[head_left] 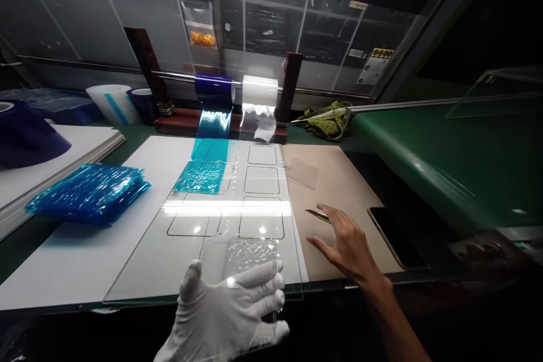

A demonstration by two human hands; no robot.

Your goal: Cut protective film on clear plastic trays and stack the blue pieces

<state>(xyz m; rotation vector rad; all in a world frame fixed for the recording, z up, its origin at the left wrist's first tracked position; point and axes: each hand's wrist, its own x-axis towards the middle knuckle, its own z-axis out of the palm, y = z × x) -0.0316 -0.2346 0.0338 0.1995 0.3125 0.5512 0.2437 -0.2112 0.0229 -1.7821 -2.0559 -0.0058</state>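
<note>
A white glove covers my left hand (pixel 224 314), its fingers and thumb apart at the near edge of the table. Across its palm and fingers lies a clear, round-cornered plastic plate (pixel 250 253) with a wavy, glossy surface, held between thumb and fingertips. My bare right hand (pixel 350 243) hovers over a brown board (pixel 339 181), thumb and index finger spread. A thin pointed tool (pixel 317 215) shows just under the index finger; I cannot tell whether the hidden fingers touch it. Beyond that hand, another clear plate (pixel 302 173) rests on the board.
A clear sheet (pixel 178 249) covers drawn rounded outlines. Blue film (pixel 210 150) hangs from a roll (pixel 214 89) beside a white roll (pixel 260 90). A blue-wrapped stack (pixel 91 192) sits left. A phone (pixel 396 237) and a green surface (pixel 449 164) are right.
</note>
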